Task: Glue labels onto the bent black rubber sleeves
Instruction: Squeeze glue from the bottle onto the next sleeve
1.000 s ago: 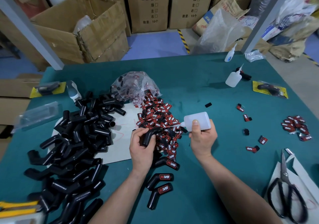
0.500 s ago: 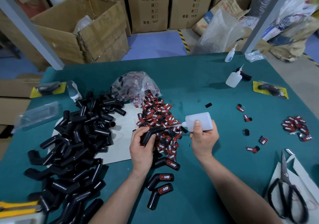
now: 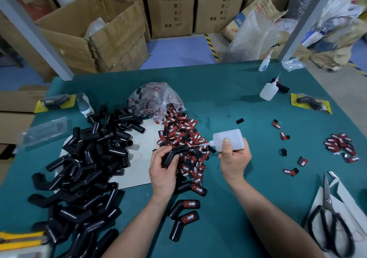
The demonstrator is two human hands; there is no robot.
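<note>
Glue application is, in our judgement, the step in hand. We hold one bent black rubber sleeve (image 3: 173, 154) in the left hand (image 3: 161, 168), fingers curled round its lower leg, with the upper leg angled toward 2 o'clock to face the nozzle. Our right hand (image 3: 234, 160) is clamped round the translucent white plastic glue bottle (image 3: 228, 139), its nozzle pointing to 9 o'clock at the sleeve; contact cannot be confirmed. The heap of red-and-black labels (image 3: 182, 133) lies just behind on the green desk (image 3: 218, 98), within reach. We keep unlabelled sleeves (image 3: 89, 158) at 9 o'clock and labelled sleeves (image 3: 186, 205) at 6 o'clock.
</note>
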